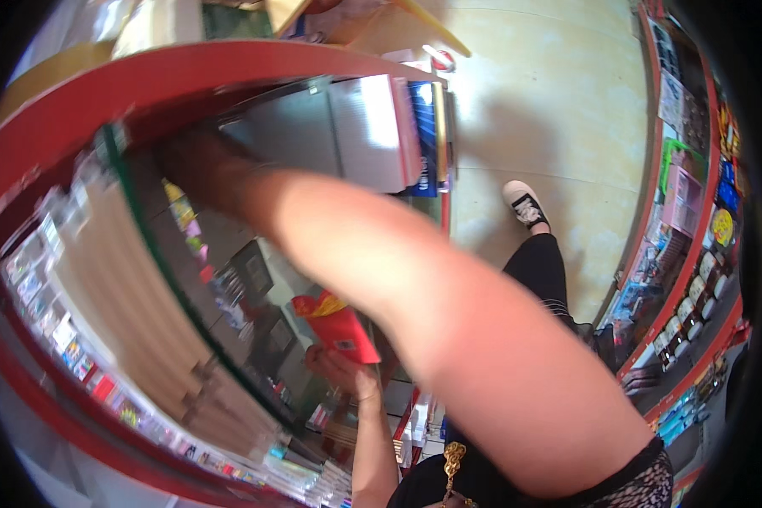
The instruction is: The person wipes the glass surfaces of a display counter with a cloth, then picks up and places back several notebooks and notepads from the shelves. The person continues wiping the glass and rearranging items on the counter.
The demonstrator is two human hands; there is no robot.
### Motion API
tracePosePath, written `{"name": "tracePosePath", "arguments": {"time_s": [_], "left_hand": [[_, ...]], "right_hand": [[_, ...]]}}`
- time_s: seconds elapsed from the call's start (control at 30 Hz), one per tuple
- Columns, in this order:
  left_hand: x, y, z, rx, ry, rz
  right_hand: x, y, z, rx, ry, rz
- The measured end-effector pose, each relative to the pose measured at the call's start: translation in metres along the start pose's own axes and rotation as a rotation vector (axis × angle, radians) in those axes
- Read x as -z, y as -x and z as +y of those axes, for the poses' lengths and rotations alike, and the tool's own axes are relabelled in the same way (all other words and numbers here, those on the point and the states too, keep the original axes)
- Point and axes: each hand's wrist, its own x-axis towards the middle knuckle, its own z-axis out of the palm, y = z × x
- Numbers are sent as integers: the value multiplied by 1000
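Observation:
My left hand point(336, 369) holds a red paper packet point(346, 336) with a yellow design at one end, possibly a red envelope. The packet is above a glass shelf point(279, 279). My right arm crosses the middle of the view and reaches far left. Deep in shadow under the red top edge of the display unit point(241, 60), my right hand point(193, 162) is dark and blurred; its fingers and anything in them cannot be made out. Near it, a row of small colourful items point(190, 222) lies along the glass. Stacked white and grey boxes point(362, 136) stand beyond my right forearm.
A green glass edge point(165, 279) runs diagonally beside brown stacked goods point(127, 292). Small packaged items point(95, 374) line the left rim. On the right, red-edged shelves carry jars point(686, 320) and a pink box point(682, 197). My shoe point(526, 204) is on the tiled floor point(559, 82).

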Motion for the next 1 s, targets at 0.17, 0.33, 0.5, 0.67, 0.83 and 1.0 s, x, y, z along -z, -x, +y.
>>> {"name": "tracePosePath", "arguments": {"time_s": [0.17, 0.33, 0.5, 0.67, 0.83, 1.0], "left_hand": [[-3, -1, 13, 10, 104, 29], [-3, -4, 15, 18, 212, 25], [-7, -4, 12, 77, 283, 41], [-6, -5, 18, 114, 302, 16], [-4, -5, 18, 106, 220, 0], [3, 1, 11, 104, 145, 6]], "right_hand": [[60, 65, 20, 148, 245, 81], [116, 100, 60, 234, 250, 108], [128, 118, 58, 225, 115, 225], [112, 146, 44, 331, 38, 77], [76, 101, 29, 349, 180, -123], [22, 9, 8, 327, 171, -355]]}}
